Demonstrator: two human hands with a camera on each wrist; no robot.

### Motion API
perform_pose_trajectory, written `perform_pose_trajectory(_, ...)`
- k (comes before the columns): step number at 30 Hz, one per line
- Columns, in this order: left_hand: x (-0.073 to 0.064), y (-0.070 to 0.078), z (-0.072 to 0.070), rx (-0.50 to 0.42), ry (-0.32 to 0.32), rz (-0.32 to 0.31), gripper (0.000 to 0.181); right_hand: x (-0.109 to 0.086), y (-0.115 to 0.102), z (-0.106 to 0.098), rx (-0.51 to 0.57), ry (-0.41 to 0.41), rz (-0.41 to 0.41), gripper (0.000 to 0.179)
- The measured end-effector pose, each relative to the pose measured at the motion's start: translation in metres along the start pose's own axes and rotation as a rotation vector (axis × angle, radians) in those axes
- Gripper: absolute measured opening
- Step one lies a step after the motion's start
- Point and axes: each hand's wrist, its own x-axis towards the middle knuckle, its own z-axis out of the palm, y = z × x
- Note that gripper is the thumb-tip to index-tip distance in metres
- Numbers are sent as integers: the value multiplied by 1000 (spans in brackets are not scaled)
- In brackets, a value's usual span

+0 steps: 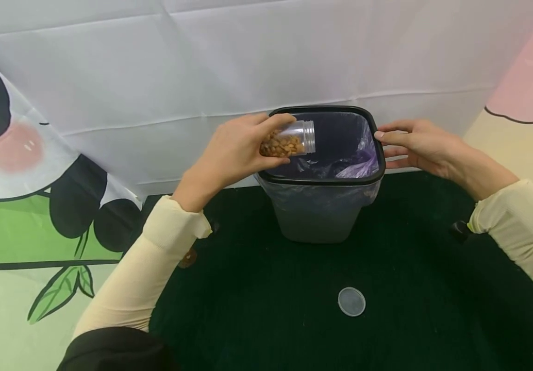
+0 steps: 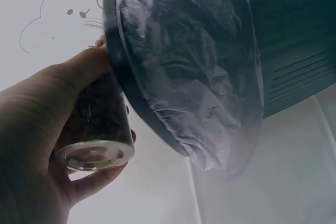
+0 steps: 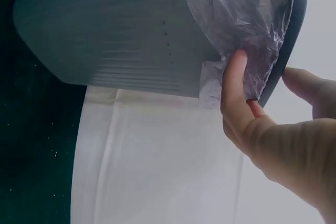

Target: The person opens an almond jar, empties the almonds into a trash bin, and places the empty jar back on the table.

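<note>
My left hand (image 1: 236,149) grips a clear plastic jar (image 1: 310,137) that lies nearly sideways over the trash can, its uncovered mouth facing right. Small brown nut-like pieces (image 1: 280,147) rest along the jar's lower side. In the left wrist view the jar's round base (image 2: 95,156) points down past the palm. The grey trash can (image 1: 317,221) has a black rim (image 1: 322,181) and a thin purplish bag (image 1: 361,166) folded over it. At the can's right side, my right hand (image 1: 426,147) holds the rim, thumb on the edge and fingers (image 3: 234,85) along the bag outside.
A round translucent lid (image 1: 352,301) lies on the dark green cloth (image 1: 266,299) in front of the can. White cloth (image 1: 192,67) with cartoon prints hangs close behind. A small brown round thing (image 1: 187,258) sits by the left sleeve, and a dark object (image 1: 460,230) by the right.
</note>
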Motion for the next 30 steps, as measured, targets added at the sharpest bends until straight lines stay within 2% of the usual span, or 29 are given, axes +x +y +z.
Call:
perform_pose_trajectory(8, 3, -2, 12, 55, 40, 14, 69, -3, 0, 0, 26, 12, 23, 78)
perform_pose_trajectory(15, 3, -2, 17, 90, 82, 25, 66, -3, -4, -2, 67, 12, 58, 78)
perform_pose_trajectory(20, 3, -3, 18, 105, 94, 32, 65, -4, -6, 0, 75, 8, 90, 81)
perform_pose_trajectory(30, 3, -2, 16, 144, 118, 47, 68, -5, -9, 3, 96, 7, 97, 81)
